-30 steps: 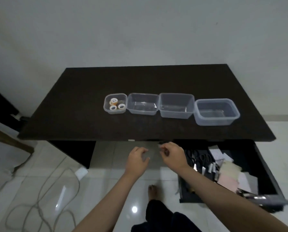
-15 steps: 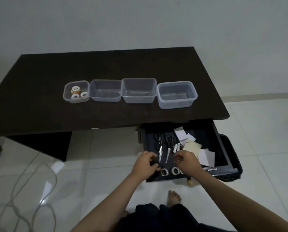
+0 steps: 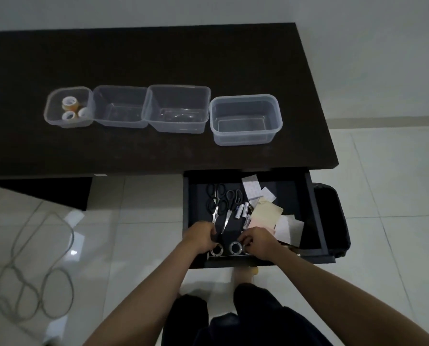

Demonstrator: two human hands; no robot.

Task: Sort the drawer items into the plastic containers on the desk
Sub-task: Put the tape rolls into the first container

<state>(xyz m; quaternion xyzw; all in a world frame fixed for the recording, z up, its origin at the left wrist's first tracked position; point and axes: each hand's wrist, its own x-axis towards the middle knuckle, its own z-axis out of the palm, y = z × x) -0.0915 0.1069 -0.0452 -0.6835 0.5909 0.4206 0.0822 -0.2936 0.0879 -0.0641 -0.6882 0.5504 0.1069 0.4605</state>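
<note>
Silver-edged tape rolls (image 3: 225, 248) lie at the front of the open drawer (image 3: 315, 216), and both hands reach down to them. The left hand (image 3: 201, 237) curls its fingers at the left roll, the right hand (image 3: 258, 239) at the right one; whether either roll is truly gripped I cannot tell. Just behind the hands lie black-handled scissors (image 3: 220, 198), batteries (image 3: 242, 211) and loose paper notes (image 3: 265, 213). Up on the dark bench (image 3: 158, 58) four clear plastic containers (image 3: 245, 119) stand in a row, the leftmost small container (image 3: 56, 116) holding three tape rolls. A grey cable (image 3: 33, 270) loops over the tiled floor at left.
</note>
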